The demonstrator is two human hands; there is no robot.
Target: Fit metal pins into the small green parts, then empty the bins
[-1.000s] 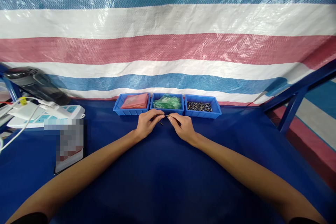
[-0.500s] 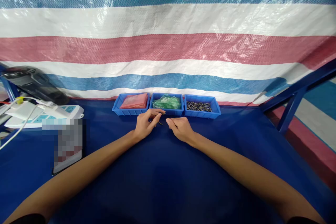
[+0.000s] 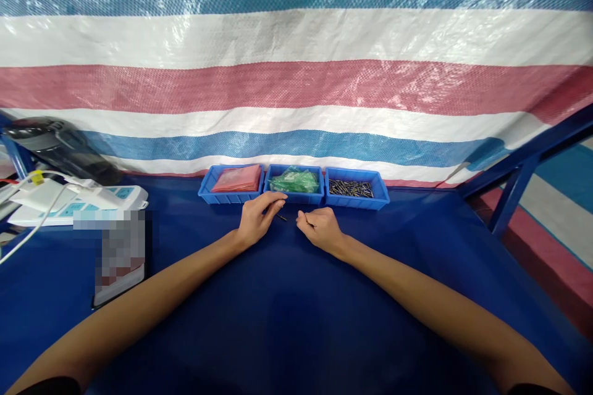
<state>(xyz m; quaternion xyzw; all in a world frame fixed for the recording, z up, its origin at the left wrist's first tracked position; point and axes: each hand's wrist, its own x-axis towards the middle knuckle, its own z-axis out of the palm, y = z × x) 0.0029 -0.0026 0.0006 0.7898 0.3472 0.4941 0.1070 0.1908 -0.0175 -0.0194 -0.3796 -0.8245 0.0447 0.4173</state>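
My left hand (image 3: pixel 259 217) is just in front of the middle bin, its thumb and fingertips pressed together; whatever may be between them is too small to make out. Below those fingertips a small dark screw-like piece (image 3: pixel 281 217) shows against the blue table. Facing it, my right hand (image 3: pixel 320 228) is curled closed, and its inside is hidden. Behind the hands stand three blue bins: the left bin (image 3: pixel 227 199) with red plastic bags (image 3: pixel 237 178), the middle bin (image 3: pixel 303 199) with green plastic bags (image 3: pixel 295 180), the right bin (image 3: pixel 356 202) with many screw-like metal pieces (image 3: pixel 351 188).
A white power strip (image 3: pixel 134 197) with cables and a dark bottle (image 3: pixel 69 148) are at the left. Nearer lies a blurred-out phone-like device (image 3: pixel 121 284). A striped tarp (image 3: pixel 296 86) hangs behind the blue table (image 3: pixel 296 321); a blue metal frame (image 3: pixel 514 188) stands at the right.
My left fingertips have shifted slightly left, and the small piece that showed at their tips is no longer visible. My right hand has curled a little tighter, its thumb drawn in. The bins are unmoved.
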